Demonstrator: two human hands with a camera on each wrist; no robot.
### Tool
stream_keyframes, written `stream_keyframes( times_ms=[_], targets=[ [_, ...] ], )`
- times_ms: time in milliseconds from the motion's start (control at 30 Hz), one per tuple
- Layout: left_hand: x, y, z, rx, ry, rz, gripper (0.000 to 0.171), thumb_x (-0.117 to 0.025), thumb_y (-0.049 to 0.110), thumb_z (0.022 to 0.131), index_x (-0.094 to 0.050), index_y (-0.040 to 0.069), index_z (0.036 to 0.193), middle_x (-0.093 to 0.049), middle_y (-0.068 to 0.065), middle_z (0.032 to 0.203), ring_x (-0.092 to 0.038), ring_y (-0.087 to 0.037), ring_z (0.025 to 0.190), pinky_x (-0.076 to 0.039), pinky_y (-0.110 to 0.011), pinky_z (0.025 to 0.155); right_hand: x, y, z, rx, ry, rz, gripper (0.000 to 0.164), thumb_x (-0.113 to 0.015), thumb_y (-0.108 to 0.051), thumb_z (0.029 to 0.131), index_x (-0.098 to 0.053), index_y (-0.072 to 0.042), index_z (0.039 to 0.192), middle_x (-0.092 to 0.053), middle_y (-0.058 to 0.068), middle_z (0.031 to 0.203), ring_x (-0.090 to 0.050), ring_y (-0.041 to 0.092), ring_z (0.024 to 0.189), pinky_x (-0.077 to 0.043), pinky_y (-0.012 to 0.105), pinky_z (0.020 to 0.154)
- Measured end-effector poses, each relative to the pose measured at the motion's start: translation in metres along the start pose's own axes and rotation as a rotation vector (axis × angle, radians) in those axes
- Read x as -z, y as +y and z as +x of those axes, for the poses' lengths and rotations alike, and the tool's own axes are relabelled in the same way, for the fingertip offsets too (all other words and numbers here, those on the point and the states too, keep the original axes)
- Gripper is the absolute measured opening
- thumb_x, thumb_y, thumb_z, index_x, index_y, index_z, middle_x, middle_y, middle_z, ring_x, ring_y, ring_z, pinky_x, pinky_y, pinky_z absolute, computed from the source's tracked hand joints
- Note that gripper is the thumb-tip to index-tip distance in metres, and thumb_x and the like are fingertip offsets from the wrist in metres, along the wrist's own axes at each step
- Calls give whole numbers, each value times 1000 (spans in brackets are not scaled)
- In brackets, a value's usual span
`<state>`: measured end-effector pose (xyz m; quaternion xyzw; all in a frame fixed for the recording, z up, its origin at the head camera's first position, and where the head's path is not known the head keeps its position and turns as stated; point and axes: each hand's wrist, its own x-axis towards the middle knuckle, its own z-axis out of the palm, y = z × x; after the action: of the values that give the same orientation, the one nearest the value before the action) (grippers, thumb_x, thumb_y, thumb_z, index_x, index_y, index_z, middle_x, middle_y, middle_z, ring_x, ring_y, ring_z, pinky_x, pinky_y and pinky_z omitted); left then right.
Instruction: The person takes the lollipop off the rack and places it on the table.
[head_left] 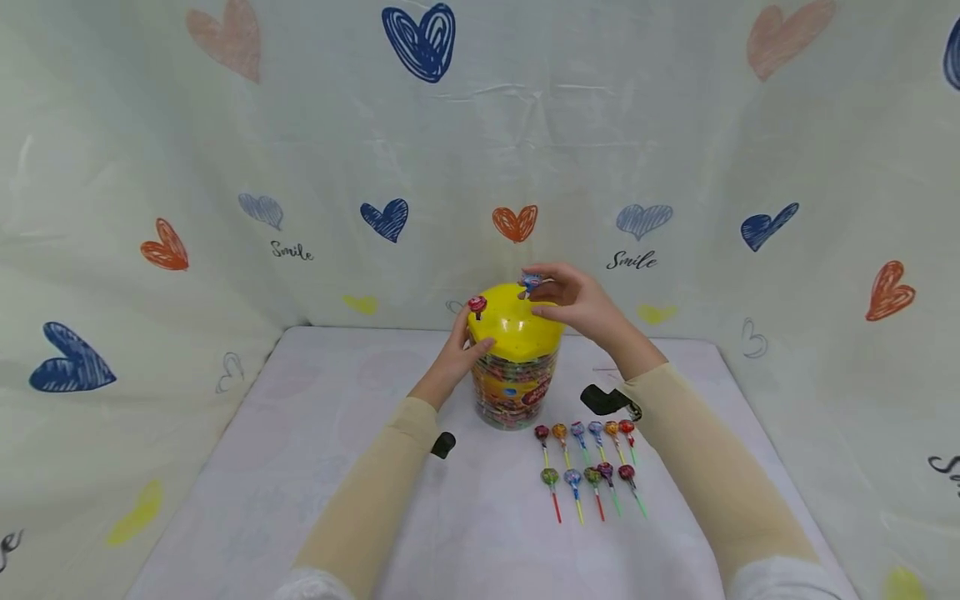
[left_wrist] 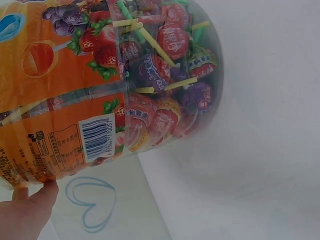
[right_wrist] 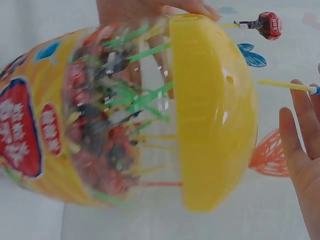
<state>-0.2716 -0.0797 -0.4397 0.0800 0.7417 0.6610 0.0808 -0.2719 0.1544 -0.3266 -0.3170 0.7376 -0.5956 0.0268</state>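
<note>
A clear plastic jar (head_left: 513,393) packed with lollipops stands upright on the table, topped by a yellow domed lid (head_left: 517,329). My left hand (head_left: 455,354) holds the jar's left side at the lid, thumb in front. From the left part of the lid a dark red lollipop (head_left: 477,306) sticks up. Above the lid's right part, my right hand (head_left: 577,307) pinches a blue-wrapped lollipop (head_left: 531,282). In the right wrist view its yellow stick (right_wrist: 282,85) points at the dome, the tip close to the surface; whether it touches, I cannot tell.
Two rows of loose lollipops, among them a green-wrapped lollipop (head_left: 550,477), lie on the white-covered table (head_left: 315,467) in front and to the right of the jar. A heart-printed curtain (head_left: 450,142) hangs behind the table.
</note>
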Motion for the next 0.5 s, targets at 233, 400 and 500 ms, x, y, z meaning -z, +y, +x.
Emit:
stream_keyframes(
  times_ms=[233,400,500],
  targets=[
    [1,-1,-1,-22,2,3,107,-68,72,72,-10,37,156,-11,-9,162,-7,-35,146,-13,-65,112,16,14,-35,-61,-6,26,52,-64,11,87,-48,6,136,-54,16,127,-59,24,108,-54,31,88],
    [0,0,-1,-13,11,12,117,-67,81,61,-11,38,155,-14,-9,161,-9,-35,146,-12,-65,111,25,25,-55,-126,-3,-5,53,-65,8,88,-48,4,138,-51,19,130,-59,25,107,-55,31,85],
    [-1,0,-1,-18,11,9,116,-67,79,63,-11,38,155,-15,-9,161,-10,-34,146,-12,-65,111,29,33,-65,-153,3,-9,53,-66,6,89,-48,4,138,-51,22,128,-60,26,106,-56,30,83]
  ],
)
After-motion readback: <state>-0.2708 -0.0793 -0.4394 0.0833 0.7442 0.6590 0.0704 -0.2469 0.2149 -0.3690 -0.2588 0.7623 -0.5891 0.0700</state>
